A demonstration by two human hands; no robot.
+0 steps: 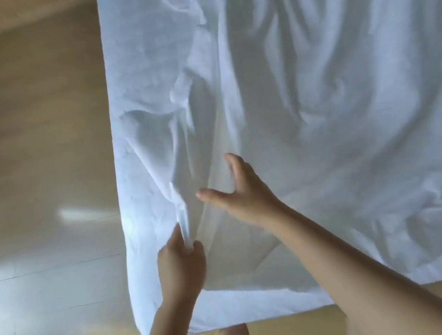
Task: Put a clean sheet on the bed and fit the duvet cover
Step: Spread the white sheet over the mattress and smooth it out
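Near the bed's (129, 68) left edge, the left hand (182, 265) gripped a raised fold (183, 219) of the white cloth (343, 101), fingers curled round it. Whether this cloth was the sheet or the duvet cover could not be told. Pulling on so narrow a pinch would probably have dragged the cloth askew toward the near left corner and deepened the creases instead of spreading them. Just right of it, the right hand (244, 194) was open, thumb and fingers spread over the cloth; contact could not be made out. If it pressed down while the left pulled, the cloth would likely have bunched between them. Farther right the cloth lay heavily rumpled.

The wooden floor (38, 158) ran along the bed's straight left edge, giving standing room there. The rounded near corner sat close to the person, the near edge running off right.
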